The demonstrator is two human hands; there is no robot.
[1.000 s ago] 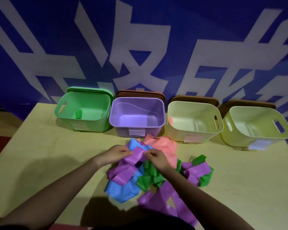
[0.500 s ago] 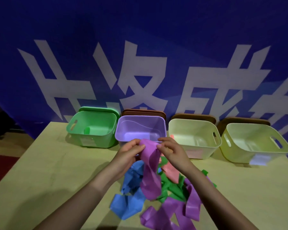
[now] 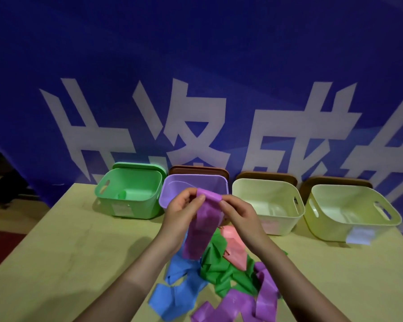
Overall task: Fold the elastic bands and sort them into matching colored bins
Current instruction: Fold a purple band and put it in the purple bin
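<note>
Nearest me, below my wrists, a loose pile of bands lies on the wooden table (image 3: 56, 263): purple bands (image 3: 237, 305) closest, a blue band (image 3: 175, 293) under my left forearm, a green band (image 3: 221, 268) between my forearms, and a pink band (image 3: 234, 246) just under my right wrist.

My left hand (image 3: 180, 211) and my right hand (image 3: 239, 211) are raised above the pile, close together. Each pinches one side of the top fold of a purple elastic band (image 3: 201, 225) between thumb and fingertips. The band is doubled over at the top and hangs straight down between my hands, its lower end reaching the pile; whether it touches the green band I cannot tell.

Beyond my hands, four bins stand in a row. The purple bin (image 3: 172, 189) is directly behind my fingertips. The green bin (image 3: 128, 205) stands to the left of my left hand, with a small green item on its floor. A cream bin (image 3: 272, 203) stands beyond my right hand, and a yellow-green bin (image 3: 349, 217) further right. Brown lids lean behind three bins, a green one behind the green bin.

Farthest back hangs a blue banner (image 3: 196, 66) with large white characters.
</note>
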